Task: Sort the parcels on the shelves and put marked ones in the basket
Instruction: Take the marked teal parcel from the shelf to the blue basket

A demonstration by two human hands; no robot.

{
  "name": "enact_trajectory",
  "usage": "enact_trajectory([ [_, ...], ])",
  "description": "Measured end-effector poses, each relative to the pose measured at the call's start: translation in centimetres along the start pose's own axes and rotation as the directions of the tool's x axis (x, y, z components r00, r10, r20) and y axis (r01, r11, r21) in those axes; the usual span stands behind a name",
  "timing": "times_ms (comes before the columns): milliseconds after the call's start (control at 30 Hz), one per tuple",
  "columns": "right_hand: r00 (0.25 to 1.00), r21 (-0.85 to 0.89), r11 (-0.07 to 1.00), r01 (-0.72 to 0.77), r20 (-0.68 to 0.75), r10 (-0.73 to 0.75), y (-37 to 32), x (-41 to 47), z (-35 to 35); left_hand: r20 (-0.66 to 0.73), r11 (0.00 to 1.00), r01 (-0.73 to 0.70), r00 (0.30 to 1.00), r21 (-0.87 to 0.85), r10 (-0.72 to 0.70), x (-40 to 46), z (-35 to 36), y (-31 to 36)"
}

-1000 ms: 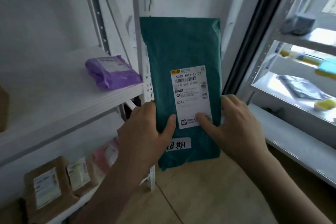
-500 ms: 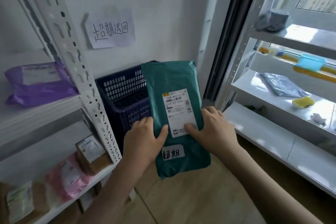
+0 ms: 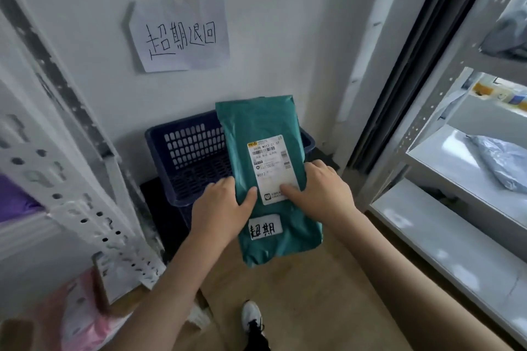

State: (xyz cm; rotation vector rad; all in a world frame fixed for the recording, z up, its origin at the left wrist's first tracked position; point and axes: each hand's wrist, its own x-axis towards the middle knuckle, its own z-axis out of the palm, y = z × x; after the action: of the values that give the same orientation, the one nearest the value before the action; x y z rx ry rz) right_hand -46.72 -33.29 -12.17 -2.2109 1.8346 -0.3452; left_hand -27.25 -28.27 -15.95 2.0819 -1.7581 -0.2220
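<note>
A teal parcel (image 3: 262,128) with a white shipping label and a handwritten white sticker near its lower end is held upright in front of me. My left hand (image 3: 221,209) grips its left edge with the thumb across the front. On the right edge, my right hand (image 3: 319,189) holds it, thumb pressed on the label. Behind and below the parcel stands a dark blue plastic basket (image 3: 182,148) on the floor against the wall; the parcel's top hangs over its right part.
A handwritten paper sign (image 3: 179,37) is stuck to the wall above the basket. A white shelf post (image 3: 79,208) with purple and pink parcels stands at left. At right, a metal shelf (image 3: 456,157) carries a grey parcel (image 3: 502,162). My shoe (image 3: 251,319) is on the wooden floor.
My view has swung down and right from the left shelf to the basket. Both hands carried the teal parcel lower and over the basket, with the same grip.
</note>
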Motion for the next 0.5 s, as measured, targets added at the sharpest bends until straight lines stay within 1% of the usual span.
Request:
enact_trajectory([
  [133,0.997,-0.039,0.997,0.067,0.028,-0.066,-0.3,10.5,0.6,-0.026,0.999,0.049,0.998,0.003,-0.049,8.9,1.8,-1.1],
  [267,0.989,-0.047,0.991,0.123,0.087,-0.119,-0.5,19.4,1.8,-0.013,0.994,0.113,0.994,-0.014,-0.113,16.7,3.8,-2.5],
  [367,0.985,-0.017,0.991,0.132,0.115,-0.129,-0.4,24.6,3.0,0.004,0.988,0.152,0.988,-0.03,-0.152,20.8,5.0,-2.8],
  [500,0.974,0.017,0.987,0.158,0.161,-0.159,0.0,29.5,5.0,0.022,0.978,0.203,0.979,-0.037,-0.203,24.2,6.7,-3.7],
])
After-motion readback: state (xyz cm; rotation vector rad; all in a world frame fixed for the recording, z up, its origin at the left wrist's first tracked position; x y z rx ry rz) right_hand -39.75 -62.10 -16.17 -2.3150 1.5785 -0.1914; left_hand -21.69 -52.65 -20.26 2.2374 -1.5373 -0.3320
